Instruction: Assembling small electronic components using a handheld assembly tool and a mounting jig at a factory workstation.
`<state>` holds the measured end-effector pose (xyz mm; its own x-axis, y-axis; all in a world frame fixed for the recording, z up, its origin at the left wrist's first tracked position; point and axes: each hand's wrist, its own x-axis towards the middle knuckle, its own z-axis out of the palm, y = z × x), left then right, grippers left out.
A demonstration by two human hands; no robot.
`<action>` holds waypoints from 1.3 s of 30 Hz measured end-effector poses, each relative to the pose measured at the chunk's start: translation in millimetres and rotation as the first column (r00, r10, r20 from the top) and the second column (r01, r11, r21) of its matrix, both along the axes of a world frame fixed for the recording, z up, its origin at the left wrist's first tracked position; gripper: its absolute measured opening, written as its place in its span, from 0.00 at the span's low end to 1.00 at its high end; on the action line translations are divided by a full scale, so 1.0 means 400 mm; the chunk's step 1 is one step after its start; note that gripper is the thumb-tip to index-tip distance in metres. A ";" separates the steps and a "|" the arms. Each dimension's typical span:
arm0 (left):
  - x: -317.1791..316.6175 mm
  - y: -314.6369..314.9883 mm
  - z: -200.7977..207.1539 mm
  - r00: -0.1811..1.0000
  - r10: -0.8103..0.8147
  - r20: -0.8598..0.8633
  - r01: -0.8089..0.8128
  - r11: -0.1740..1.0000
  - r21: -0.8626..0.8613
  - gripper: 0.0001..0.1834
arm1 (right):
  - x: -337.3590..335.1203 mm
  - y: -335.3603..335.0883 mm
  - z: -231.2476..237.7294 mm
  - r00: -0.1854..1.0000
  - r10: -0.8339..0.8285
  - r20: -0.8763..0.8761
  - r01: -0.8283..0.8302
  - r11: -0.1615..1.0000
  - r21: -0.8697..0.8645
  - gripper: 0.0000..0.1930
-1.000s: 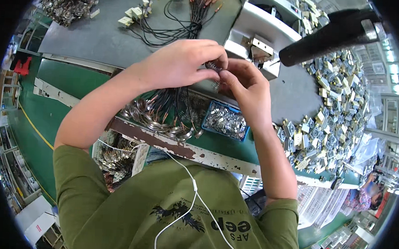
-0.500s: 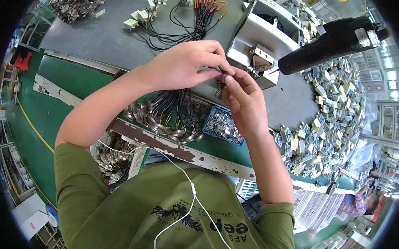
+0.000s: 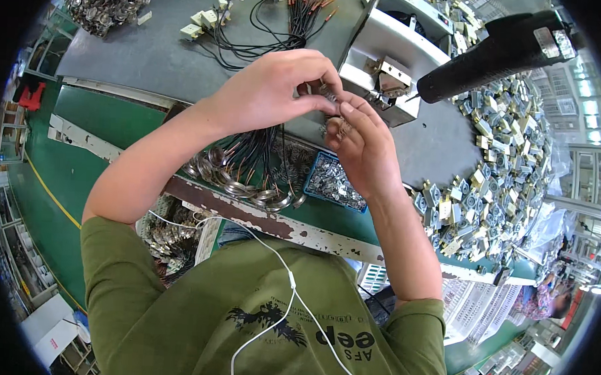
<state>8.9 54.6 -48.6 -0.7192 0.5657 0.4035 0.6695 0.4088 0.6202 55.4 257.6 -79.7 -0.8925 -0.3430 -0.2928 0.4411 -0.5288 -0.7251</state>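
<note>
My left hand [image 3: 278, 89] and my right hand [image 3: 373, 147] meet over the near edge of the grey bench, fingertips nearly touching. Between the left thumb and fingers shows a small coil spring [image 3: 328, 93]. More springs [image 3: 342, 127] lie in the curled fingers of my right hand, its thumb pressed toward the index finger. Just right of the fingers stands a metal fixture [image 3: 359, 75] with a small block clamped on its front. Below the hands sits a blue tray [image 3: 306, 185] of small metal pieces, beside black cables with round metal bands [image 3: 266, 198].
A black electric screwdriver [image 3: 487, 58] hangs at the right, its tip near the fixture. Many cream-and-grey switch-like blocks [image 3: 485, 189] cover the right side. Cables with copper-coloured ends [image 3: 308, 13] and cream blocks lie at the back. Metal bands [image 3: 100, 4] are heaped far left.
My left hand has shifted slightly up and its fingers have parted a little, showing the spring. The right hand has turned slightly, so more springs show in its fingers.
</note>
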 end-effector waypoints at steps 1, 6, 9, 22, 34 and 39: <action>0.003 0.002 0.007 1.000 -0.004 0.002 0.004 1.000 -0.002 0.11 | 0.000 0.000 -0.003 1.000 -0.004 0.002 0.004 1.000 -0.002 0.15; 0.006 0.001 0.011 0.963 -0.017 0.270 -0.008 0.996 0.091 0.12 | -0.009 0.010 -0.019 0.996 -0.066 -0.053 0.067 0.998 0.019 0.15; 0.012 0.005 0.024 0.897 0.037 0.440 -0.085 0.992 0.090 0.12 | 0.000 -0.001 0.002 0.981 -0.124 -0.147 0.141 0.984 0.108 0.15; 0.010 0.002 0.013 0.844 -0.035 0.536 -0.086 0.976 0.199 0.10 | 0.003 -0.002 0.004 0.972 -0.048 -0.230 0.139 0.906 0.400 0.11; 0.014 -0.009 0.016 0.883 -0.044 0.467 -0.071 0.972 0.225 0.08 | 0.007 -0.020 0.016 0.941 -0.009 -0.338 0.169 0.879 0.446 0.10; 0.016 -0.006 0.034 0.924 -0.040 0.381 -0.018 0.989 0.148 0.09 | 0.003 0.002 -0.016 0.965 0.000 -0.261 0.094 0.932 0.350 0.07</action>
